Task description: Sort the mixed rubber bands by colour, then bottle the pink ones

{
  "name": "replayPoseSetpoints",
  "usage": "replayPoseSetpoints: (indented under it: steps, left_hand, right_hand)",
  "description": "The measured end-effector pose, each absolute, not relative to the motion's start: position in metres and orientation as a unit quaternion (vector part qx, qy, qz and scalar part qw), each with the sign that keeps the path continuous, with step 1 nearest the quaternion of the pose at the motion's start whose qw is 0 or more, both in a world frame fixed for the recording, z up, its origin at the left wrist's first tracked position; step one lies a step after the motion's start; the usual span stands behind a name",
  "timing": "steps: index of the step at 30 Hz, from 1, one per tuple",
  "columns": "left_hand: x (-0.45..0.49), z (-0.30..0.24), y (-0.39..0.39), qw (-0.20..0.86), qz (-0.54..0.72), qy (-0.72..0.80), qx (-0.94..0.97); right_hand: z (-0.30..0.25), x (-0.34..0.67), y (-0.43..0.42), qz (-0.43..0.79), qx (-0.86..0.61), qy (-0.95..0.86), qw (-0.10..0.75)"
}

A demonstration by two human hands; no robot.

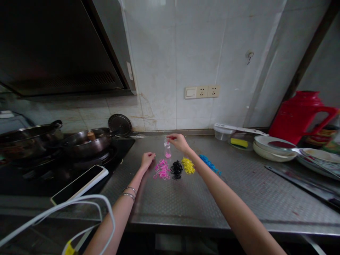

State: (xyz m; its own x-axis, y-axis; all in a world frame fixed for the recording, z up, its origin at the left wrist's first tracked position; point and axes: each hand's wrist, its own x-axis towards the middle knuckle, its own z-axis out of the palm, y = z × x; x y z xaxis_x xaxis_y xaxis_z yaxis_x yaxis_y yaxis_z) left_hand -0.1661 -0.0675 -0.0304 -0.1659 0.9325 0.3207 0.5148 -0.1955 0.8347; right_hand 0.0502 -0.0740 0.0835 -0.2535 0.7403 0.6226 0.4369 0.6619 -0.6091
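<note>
A small clear bottle (167, 150) stands upright on the metal counter, with some pink rubber bands at its bottom. At the bottle's mouth, my right hand (179, 142) is closed in a pinch on what looks like a pink rubber band. My left hand (147, 160) rests on the counter left of the bottle, fingers curled together; whatever they hold is too small to make out. In front of the bottle lie loose piles of pink rubber bands (162, 170), black rubber bands (176, 170) and yellow rubber bands (188, 165). Blue rubber bands (209, 164) lie beyond my right forearm.
On the left are a stove with a pan (87, 143), a phone-like device (79, 184) and white cables (106, 203). To the right stand a plastic tub (224, 134), a yellow sponge (239, 142), stacked bowls (273, 150), a knife (300, 180) and a red thermos (294, 117). A tiled wall rises behind.
</note>
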Motion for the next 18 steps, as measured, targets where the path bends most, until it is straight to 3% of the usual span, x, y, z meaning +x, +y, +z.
replayPoseSetpoints:
  steps: [18]
  left_hand:
    - [-0.166,-0.028,-0.071,0.219,0.484,0.598,0.600]
  right_hand:
    - [0.076,0.034,-0.040,0.088,-0.412,-0.796,0.435]
